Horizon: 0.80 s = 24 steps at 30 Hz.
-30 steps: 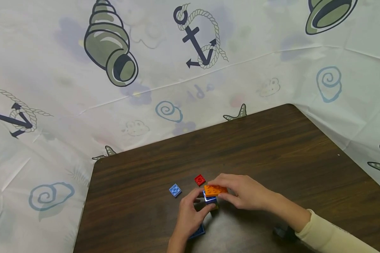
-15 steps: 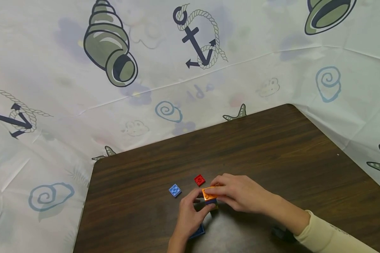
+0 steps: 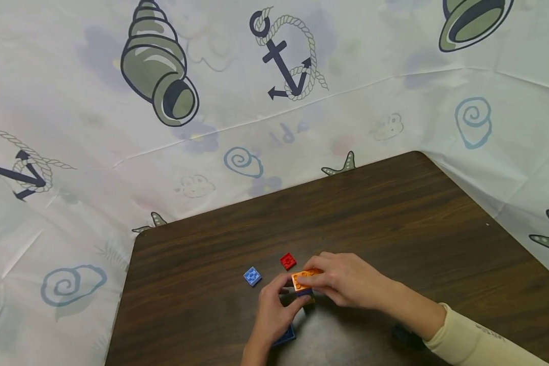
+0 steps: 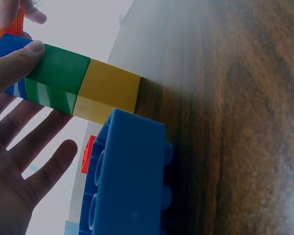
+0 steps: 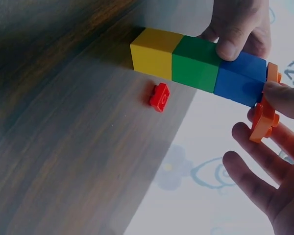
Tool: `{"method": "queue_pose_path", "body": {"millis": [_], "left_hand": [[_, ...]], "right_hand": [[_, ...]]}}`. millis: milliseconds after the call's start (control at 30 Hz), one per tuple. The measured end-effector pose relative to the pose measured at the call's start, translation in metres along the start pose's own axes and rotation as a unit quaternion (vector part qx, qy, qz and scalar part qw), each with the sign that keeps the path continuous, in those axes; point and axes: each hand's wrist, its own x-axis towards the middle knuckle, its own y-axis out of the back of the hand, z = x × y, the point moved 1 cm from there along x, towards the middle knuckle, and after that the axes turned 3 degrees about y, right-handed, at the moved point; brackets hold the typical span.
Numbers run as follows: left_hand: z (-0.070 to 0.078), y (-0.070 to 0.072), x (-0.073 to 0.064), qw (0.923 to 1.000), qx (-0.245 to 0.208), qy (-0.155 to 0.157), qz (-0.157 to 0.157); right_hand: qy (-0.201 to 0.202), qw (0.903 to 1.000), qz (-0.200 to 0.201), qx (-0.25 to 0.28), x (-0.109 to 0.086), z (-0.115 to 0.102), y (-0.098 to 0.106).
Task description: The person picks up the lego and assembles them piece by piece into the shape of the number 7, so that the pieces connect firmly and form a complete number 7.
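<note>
A small tower stands on the table, with a yellow brick [image 5: 154,56] at the bottom, a green brick [image 5: 193,63] over it and a blue brick [image 5: 239,81] above that. Across its top lies a thin orange brick [image 3: 300,281], one end overhanging toward the right. My left hand [image 3: 274,307] steadies the tower, its thumb on the blue brick near the green seam. The right hand [image 3: 349,280] pinches the orange brick, fingers on its studs and far side. In the head view the hands hide much of the tower.
A red brick [image 3: 288,261] and a light blue brick [image 3: 252,276] lie beyond the hands on the wooden table [image 3: 201,244]. Beside my left wrist is a larger blue brick [image 4: 132,171] on its side. Something dark [image 3: 407,335] sits under the right forearm.
The right hand has brought the orange brick slightly left and turned it onto the top of the blue brick, covering its studs. My left hand keeps its hold in place.
</note>
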Motion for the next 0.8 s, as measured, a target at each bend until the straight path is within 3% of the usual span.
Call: {"method": "queue_pose_path", "body": {"millis": [500,633,800], "left_hand": [[0.001,0.0,0.001,1.0,0.004,-0.006,-0.003],[0.004,0.0,0.001,0.9994,-0.01,-0.03,0.01],[0.012,0.0,0.002,0.9953,-0.046,-0.07,0.049]], "right_hand": [[0.018,0.9973,-0.024,-0.067,0.003,-0.003,0.003],[0.012,0.9969,-0.029,-0.072,0.002,-0.004,0.003],[0.013,0.9972,-0.02,-0.07,0.001,-0.004,0.001]]}}
